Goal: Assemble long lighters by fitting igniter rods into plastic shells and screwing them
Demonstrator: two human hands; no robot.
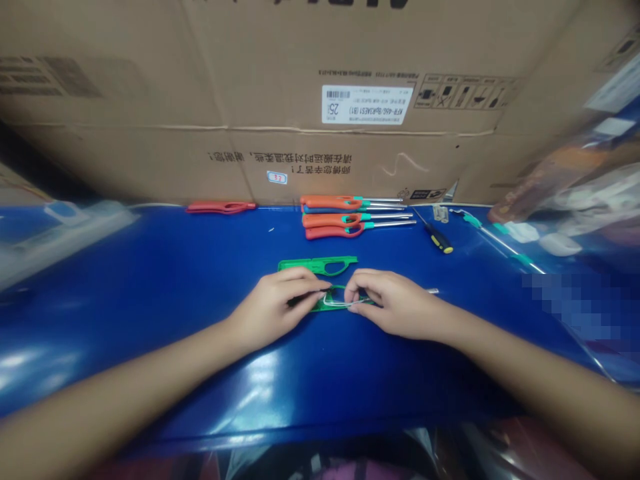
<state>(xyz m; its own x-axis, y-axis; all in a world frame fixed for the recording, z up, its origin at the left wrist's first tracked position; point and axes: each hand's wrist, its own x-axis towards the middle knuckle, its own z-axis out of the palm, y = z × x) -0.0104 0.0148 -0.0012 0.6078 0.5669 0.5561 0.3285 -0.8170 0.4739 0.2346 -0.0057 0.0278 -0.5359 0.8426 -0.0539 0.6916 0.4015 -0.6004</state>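
Note:
On the blue table, one open half of a green lighter casing (330,305) lies between my hands, with white wires (336,303) running along it. My left hand (280,300) pinches its thumb and fingertips together at the left part of this casing; a small dark part shows at the fingertips. With fingers curled, my right hand (390,303) grips the wires near the casing's right end. A metal tube end (433,291) sticks out beyond the right hand. Just behind, the other green casing half (337,266) lies apart. My fingers hide much of the inside.
Several orange-red long-nosed lighters (333,220) lie at the back before a large cardboard box (200,100). Left of them is a red casing (220,208). A black and yellow screwdriver (440,239) and a metal rod with green ends (500,247) lie right, near plastic bags (575,207).

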